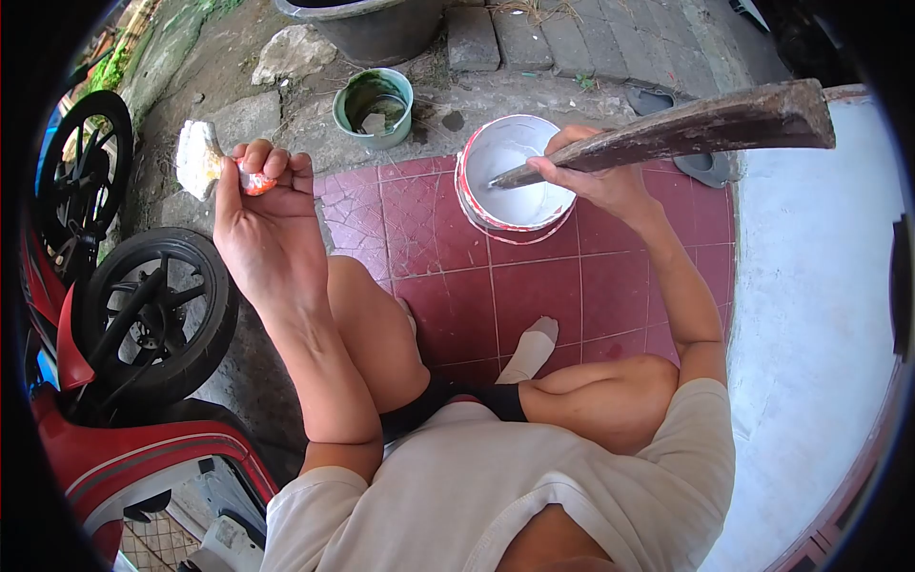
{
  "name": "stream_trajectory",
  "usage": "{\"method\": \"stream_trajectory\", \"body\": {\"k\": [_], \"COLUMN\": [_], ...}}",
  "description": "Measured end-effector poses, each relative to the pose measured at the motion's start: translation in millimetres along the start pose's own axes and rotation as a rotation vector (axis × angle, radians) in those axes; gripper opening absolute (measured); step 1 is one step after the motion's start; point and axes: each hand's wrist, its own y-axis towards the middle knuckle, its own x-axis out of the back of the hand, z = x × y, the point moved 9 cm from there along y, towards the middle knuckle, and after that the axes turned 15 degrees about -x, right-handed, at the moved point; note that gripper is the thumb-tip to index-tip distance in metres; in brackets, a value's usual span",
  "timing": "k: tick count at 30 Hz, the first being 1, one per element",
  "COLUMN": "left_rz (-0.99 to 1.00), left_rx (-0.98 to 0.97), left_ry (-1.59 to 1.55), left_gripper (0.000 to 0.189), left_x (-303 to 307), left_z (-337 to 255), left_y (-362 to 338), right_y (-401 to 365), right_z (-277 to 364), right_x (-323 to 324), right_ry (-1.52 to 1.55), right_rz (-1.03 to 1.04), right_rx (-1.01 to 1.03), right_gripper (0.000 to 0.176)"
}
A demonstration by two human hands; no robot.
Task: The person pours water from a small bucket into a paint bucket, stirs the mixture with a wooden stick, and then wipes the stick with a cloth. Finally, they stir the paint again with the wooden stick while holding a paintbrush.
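We clamp the fingers of our left hand (272,214) on the brush (198,160), raised at left, and those of our right hand (610,181) around the plank (696,129), its narrow end over the bucket (510,143).

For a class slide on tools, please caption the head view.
Left hand with a paintbrush, right hand with a worn wooden board, its tip over a paint bucket.

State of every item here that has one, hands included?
Left hand: closed around brush handle.
Brush: raised, bristles coated white.
Right hand: gripping wooden plank.
Wooden plank: tilted, lower end over bucket.
Bucket: open, white inside.
Green tub: open, stained inside, pale piece within.
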Motion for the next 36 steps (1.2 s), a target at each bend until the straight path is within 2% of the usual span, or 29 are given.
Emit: {"method": "stream_trajectory", "body": {"k": [4, 10, 14, 21, 24, 27, 30, 33, 36], "left_rz": [0.014, 0.002, 0.002, 0.015, 0.019, 0.012, 0.017, 0.015, 0.004], "left_rx": [-0.001, 0.007, 0.015, 0.009, 0.01, 0.009, 0.016, 0.021, 0.011], "left_ry": [-0.001, 0.01, 0.006, 0.011, 0.006, 0.011, 0.011, 0.001, 0.012], "left_gripper": [0.015, 0.015, 0.016, 0.016, 0.016, 0.016, 0.016, 0.016, 0.016], "left_x": [0, 0, 0, -2, -2, -2, -2, -1, 1], "left_z": [-1, 2, 4, 0, 0, 0, 2, 2, -1], "left_y": [1, 0, -1, -1, 0, 0, 0, -1, 0], "right_y": [-7, 3, 7, 2, 0, 0, 2, 1, -5], "right_z": [-4, -21, -12, -8, -23, -23, -24, -15, -13], "right_x": [3, 30, 28, 5, 14, 29, 31, 17, 2], "right_ry": [0.059, 0.021, -0.032, 0.18, 0.081, 0.015, -0.009, 0.078, 0.06], "right_rz": [0.092, -0.089, -0.131, 0.065, 0.038, -0.08, -0.177, -0.134, -0.016], "right_rx": [-0.079, -0.098, -0.038, -0.103, -0.145, -0.132, -0.031, 0.055, -0.053], "right_gripper": [0.023, 0.024, 0.024, 0.022, 0.022, 0.021, 0.027, 0.027, 0.027]}}
